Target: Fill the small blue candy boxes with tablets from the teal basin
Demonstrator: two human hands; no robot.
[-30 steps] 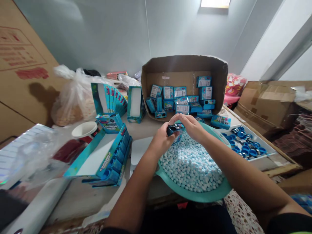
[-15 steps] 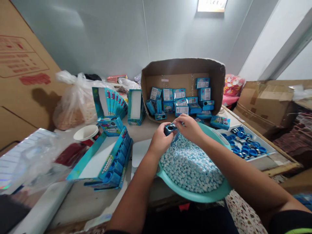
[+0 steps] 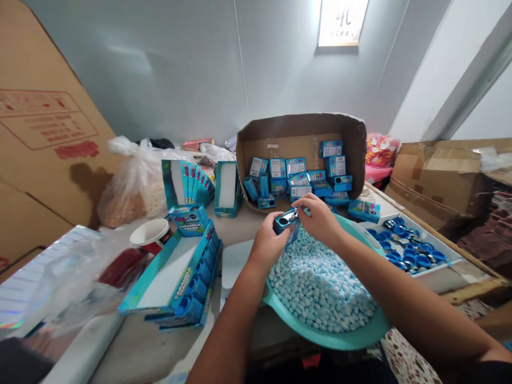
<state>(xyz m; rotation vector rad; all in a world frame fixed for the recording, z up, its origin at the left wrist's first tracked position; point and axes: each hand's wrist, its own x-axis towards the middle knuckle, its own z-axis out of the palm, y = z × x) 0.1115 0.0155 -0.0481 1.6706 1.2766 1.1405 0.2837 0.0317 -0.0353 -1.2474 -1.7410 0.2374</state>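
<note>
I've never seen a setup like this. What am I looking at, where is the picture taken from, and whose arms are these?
There's no machine here: these are a person's own bare arms, filmed by a single camera worn on their head, looking forward and down. The left hand and right hand both hold a small blue box above a teal basin heaped with pale blue candies. On the table around them are a cardboard box of similar blue boxes, a white tray of blue and silver caps, and a blue display carton.
</note>
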